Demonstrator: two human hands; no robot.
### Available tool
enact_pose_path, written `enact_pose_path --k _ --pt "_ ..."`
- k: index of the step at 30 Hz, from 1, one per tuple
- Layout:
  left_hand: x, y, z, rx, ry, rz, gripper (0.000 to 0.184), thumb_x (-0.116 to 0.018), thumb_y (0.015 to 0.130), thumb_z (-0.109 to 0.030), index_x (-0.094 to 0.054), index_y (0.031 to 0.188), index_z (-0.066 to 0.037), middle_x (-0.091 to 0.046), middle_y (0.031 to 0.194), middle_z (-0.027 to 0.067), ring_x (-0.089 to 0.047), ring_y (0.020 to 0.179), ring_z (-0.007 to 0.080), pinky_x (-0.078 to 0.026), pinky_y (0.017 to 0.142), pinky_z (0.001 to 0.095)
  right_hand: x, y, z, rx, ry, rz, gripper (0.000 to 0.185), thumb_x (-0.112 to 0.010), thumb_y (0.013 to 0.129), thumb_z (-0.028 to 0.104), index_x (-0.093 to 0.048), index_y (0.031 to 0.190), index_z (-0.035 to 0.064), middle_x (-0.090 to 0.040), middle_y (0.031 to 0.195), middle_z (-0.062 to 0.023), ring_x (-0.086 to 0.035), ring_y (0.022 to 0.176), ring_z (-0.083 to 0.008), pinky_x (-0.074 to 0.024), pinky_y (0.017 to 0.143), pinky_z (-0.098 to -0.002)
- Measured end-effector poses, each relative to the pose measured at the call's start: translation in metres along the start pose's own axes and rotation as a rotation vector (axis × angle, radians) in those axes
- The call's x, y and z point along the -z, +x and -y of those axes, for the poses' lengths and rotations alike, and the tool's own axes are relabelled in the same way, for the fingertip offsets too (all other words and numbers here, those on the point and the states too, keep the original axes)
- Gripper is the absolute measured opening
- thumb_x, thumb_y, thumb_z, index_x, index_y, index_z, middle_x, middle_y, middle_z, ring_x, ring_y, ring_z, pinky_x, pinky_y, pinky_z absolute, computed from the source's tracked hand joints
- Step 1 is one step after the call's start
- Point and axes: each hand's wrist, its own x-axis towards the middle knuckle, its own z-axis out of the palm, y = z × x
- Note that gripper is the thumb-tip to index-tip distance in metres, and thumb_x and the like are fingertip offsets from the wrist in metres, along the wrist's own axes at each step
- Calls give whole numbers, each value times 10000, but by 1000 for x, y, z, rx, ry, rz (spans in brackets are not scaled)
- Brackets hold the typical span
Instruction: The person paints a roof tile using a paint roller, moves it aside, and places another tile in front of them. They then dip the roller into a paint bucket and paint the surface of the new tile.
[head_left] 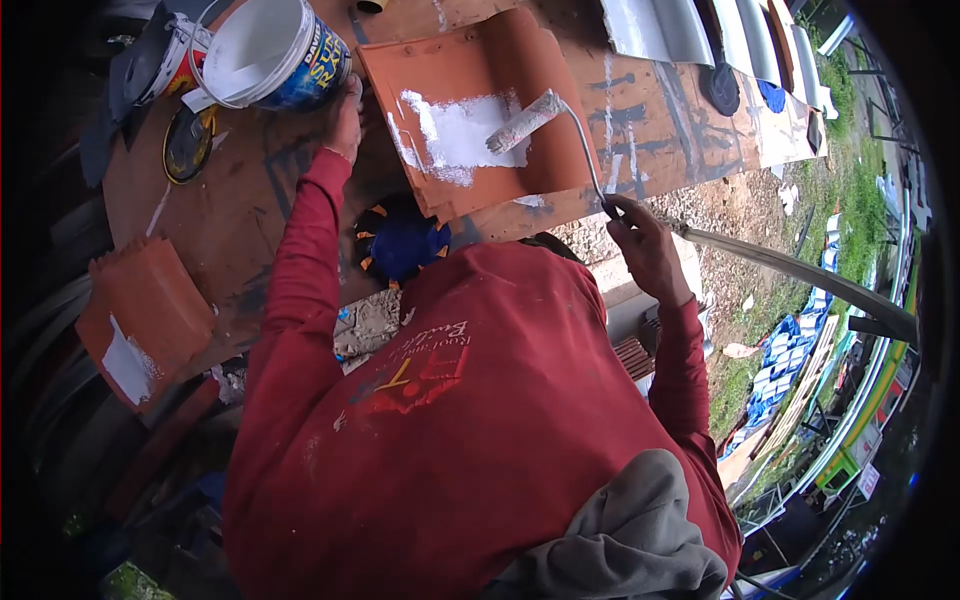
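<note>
My right hand (648, 250) is closed round the handle of a paint roller (527, 120), whose white-coated sleeve lies on a terracotta roof tile (553, 70). A patch of wet-looking white paint (455, 135) covers part of this tile. At upper left, my left hand (346, 118) grips the side of a blue-labelled paint bucket (318, 68); some of its fingers are hidden. Inside the bucket there is white paint, and its wire handle hangs to the left. A dark blue round lid (400, 240) with orange marks sits near the table's edge, below the tile.
The paint-stained wooden table (250, 210) also holds a partly painted tile (150, 320) at left, a yellow-rimmed lid (190, 143) and another can (175, 60). White-coated tiles (655, 30) stand at upper right. A metal pole (800, 265) crosses the right side above gravel and grass.
</note>
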Motion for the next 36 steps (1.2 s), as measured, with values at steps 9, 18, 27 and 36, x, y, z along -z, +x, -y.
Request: enact_pose_path --k 9,18,27,36 --pt "56 -106 126 -697 723 -432 324 -596 1039 -282 -662 1229 -27 -674 1178 171 -640 1140 341 -491 993 419 48 80 -9 177 -359 342 291 -627 964 163 -751 1197 41 -772 1051 -185 -753 956 -303 -563 900 -377" --pt "66 -119 155 -946 985 -473 293 -638 941 -142 -662 1222 -62 -607 1291 139 -606 1185 372 -496 1009 454 -7 161 25 644 -333 485 252 -647 953 147 -777 1158 78 -776 1019 -162 -744 896 -320 -570 852 -400" --pt "62 -122 150 -948 1020 -515 301 -654 912 -107 -663 1210 -63 -619 1266 132 -609 1177 374 -503 996 450 -15 162 38 656 -369 541 242 -653 964 157 -773 1158 79 -777 1006 -161 -740 865 -322 -572 825 -404" --pt "62 -121 152 -959 983 -512 311 -660 904 -115 -664 1211 -68 -625 1256 135 -610 1174 374 -506 990 450 68 156 26 593 -652 430 211 -651 955 132 -781 1112 79 -782 1033 -137 -754 927 -331 -591 844 -411"
